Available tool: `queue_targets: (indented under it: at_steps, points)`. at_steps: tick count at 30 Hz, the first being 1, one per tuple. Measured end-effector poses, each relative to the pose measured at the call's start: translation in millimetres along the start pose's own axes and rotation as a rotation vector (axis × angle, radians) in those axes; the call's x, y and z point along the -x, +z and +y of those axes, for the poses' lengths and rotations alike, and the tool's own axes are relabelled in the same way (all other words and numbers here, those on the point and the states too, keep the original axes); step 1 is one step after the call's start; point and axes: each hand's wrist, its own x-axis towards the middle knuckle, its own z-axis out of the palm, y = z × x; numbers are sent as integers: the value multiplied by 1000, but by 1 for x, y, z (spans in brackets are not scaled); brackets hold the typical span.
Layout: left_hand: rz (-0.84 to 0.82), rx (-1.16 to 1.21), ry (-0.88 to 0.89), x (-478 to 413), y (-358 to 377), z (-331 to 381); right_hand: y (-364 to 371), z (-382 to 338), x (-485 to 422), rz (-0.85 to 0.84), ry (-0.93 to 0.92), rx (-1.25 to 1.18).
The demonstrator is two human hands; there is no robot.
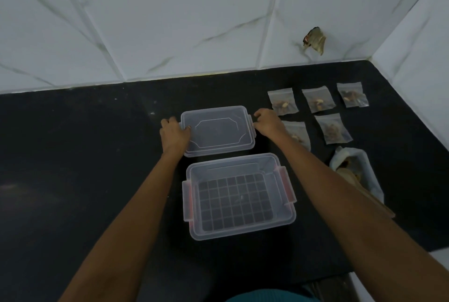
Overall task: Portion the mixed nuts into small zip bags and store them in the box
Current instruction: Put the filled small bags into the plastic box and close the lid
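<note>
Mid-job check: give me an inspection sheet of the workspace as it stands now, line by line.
Surface: black countertop, a few pale specks.
Job's things: clear rectangular plastic box with red side latches, open and empty; flat clear plastic lid just beyond it; five small clear zip bags holding nuts, laid out to the right; larger open bag of nuts nearer on the right, with a wooden spoon in it.
Clutter: nothing seen.
Grippers: left hand grips the lid's left end; right hand grips its right end.
Cables: nothing seen.
Surroundings: white marble-pattern tiled wall with a brown torn patch.
</note>
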Motion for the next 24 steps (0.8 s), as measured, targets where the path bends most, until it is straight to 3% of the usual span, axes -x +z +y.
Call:
queue_targets:
  at_steps: [7, 13, 18, 24]
  points:
    - [-112, 82, 180, 26, 13, 64, -32, 41, 15, 64, -86, -64]
    - [-267, 98, 193, 60, 62, 131, -75, 93, 15, 119, -42, -162]
    - [-352, 139, 87, 76, 110, 165, -107, 146, 10, 123, 49, -248]
    - [-318, 71, -127, 81, 152, 189, -121, 194, -6, 145, 170, -205]
